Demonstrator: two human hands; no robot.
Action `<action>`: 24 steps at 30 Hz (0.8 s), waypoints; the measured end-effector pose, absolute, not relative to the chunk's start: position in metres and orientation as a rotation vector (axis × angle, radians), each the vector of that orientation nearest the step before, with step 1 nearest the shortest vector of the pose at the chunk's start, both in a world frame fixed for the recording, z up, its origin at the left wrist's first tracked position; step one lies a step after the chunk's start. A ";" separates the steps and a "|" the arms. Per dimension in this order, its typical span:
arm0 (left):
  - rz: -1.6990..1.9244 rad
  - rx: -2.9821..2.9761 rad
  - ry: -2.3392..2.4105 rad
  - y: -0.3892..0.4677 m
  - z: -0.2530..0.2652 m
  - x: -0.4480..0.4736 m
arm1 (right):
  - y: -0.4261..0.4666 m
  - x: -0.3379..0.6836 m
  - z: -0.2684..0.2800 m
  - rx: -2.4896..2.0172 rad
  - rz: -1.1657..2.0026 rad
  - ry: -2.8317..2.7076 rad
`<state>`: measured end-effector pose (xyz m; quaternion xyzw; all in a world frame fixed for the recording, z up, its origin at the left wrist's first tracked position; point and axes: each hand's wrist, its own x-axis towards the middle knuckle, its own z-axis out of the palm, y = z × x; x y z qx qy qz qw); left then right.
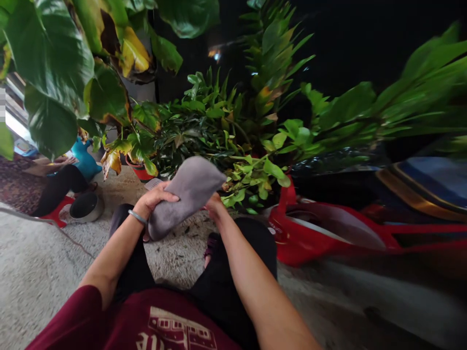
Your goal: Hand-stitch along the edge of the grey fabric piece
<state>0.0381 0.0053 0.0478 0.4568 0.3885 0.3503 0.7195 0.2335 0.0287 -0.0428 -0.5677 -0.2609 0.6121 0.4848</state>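
A soft, plain grey cloth piece [188, 194], rounded at one end and pointed at the other, is held up in front of my knees. Its exact kind cannot be made out. My left hand [156, 198], with a bangle at the wrist, grips the near-left part, thumb lying on top. At the lower right edge is my right hand [215, 203], closed at the cloth with its fingertips mostly hidden behind it. Just beyond my left hand shows a small flat greyish piece with holes [153, 183], partly covered by the hand.
Dense potted plants [204, 112] stand ahead, with large leaves [51, 53] overhanging at upper left. A red bag [306, 238] sits open at my right. To the left, a person [32, 184] sits on a red stool [54, 211] beside a dark-lined bowl [86, 208].
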 end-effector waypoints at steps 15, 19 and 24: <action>0.678 1.010 0.966 -0.009 0.026 0.032 | 0.029 0.237 -0.039 -1.417 1.479 -0.633; 1.013 1.050 0.806 0.016 0.076 0.026 | 0.027 0.234 -0.036 -1.399 1.506 -0.678; 1.332 0.764 0.915 0.049 0.083 0.024 | 0.024 0.237 -0.032 -1.319 1.571 -0.667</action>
